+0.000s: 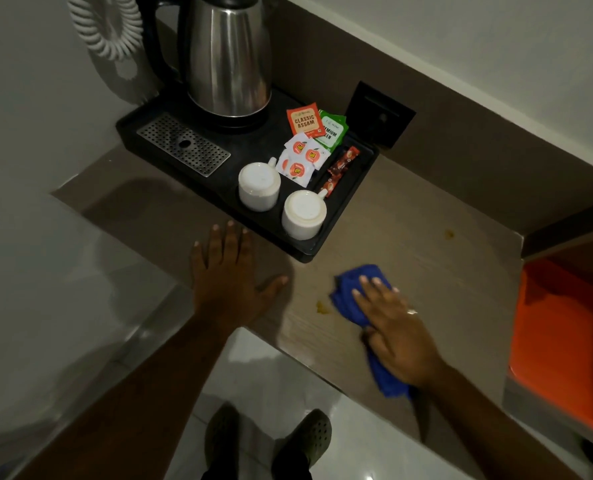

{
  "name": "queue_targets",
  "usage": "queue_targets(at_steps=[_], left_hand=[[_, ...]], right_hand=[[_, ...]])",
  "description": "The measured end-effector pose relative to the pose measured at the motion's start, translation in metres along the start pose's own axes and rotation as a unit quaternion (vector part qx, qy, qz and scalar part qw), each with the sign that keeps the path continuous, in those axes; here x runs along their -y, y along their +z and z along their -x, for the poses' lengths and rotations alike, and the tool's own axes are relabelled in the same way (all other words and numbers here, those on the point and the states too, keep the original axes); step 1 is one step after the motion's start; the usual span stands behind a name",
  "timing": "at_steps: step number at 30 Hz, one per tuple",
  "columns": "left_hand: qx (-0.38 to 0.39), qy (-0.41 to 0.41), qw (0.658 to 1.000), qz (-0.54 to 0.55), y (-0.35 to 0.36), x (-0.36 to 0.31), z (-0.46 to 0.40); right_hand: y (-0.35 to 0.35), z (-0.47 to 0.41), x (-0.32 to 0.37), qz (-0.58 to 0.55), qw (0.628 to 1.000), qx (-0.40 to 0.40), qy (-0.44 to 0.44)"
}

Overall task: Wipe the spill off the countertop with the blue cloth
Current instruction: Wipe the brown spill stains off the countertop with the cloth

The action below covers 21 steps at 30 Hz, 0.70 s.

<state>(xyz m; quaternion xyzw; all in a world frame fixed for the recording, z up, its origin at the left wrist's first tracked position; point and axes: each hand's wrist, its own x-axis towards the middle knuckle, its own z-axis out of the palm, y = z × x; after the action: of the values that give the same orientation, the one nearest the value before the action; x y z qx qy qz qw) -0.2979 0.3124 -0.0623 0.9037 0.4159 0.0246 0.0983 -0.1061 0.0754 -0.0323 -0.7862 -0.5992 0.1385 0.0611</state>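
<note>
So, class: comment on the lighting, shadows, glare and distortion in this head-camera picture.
Head view: dim indoor light; the steel kettle carries bright glare streaks; the left hand casts a soft shadow on the countertop; wide-angle distortion bends the wall edges; the blue cloth under the right hand is slightly blurred.

Open run of pale wood-grain countertop right of the black plastic tray, clear up to the brown back ledge; tray with two white upturned cups blocks the left-rear; orange-lined recess bounds the right edge, depth probably shallow; flat left hand occupies the front-left strip.
</note>
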Motion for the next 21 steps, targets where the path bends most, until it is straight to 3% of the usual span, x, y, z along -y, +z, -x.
queue_targets(at_steps=[2, 4, 7, 9, 11, 14, 18, 19, 21], left_hand=[[0.0, -0.001, 1.0, 0.0, -0.001, 0.001, 0.0], [0.002, 0.001, 1.0, -0.001, 0.001, 0.001, 0.0], [-0.003, 0.004, 1.0, 0.005, 0.002, 0.001, 0.0], [-0.007, 0.005, 1.0, 0.002, 0.002, 0.001, 0.0], [-0.007, 0.008, 1.0, -0.006, 0.001, 0.001, 0.0], [0.001, 0.005, 1.0, -0.017, 0.001, 0.001, 0.001], [0.004, 0.003, 1.0, -0.006, -0.003, 0.0, 0.001], [0.004, 0.004, 1.0, -0.005, -0.004, 0.0, 0.002], [0.003, 0.006, 1.0, -0.008, -0.006, 0.0, 0.002]], right_hand=[[-0.016, 0.025, -0.035, -0.014, 0.996, -0.02, 0.089], [-0.021, 0.026, -0.046, -0.034, 0.97, -0.065, 0.231], [-0.009, -0.024, -0.012, -0.044, 0.884, -0.127, 0.447], [-0.008, -0.064, 0.026, -0.08, 0.832, -0.128, 0.534], [0.006, -0.087, 0.067, -0.078, 0.852, -0.136, 0.499], [0.033, -0.077, 0.117, -0.013, 0.933, -0.124, 0.338], [0.025, -0.016, 0.071, 0.015, 0.991, -0.036, 0.126], [0.018, 0.003, 0.049, 0.001, 0.994, -0.022, 0.107], [0.005, 0.041, 0.004, -0.026, 0.985, -0.04, 0.165]])
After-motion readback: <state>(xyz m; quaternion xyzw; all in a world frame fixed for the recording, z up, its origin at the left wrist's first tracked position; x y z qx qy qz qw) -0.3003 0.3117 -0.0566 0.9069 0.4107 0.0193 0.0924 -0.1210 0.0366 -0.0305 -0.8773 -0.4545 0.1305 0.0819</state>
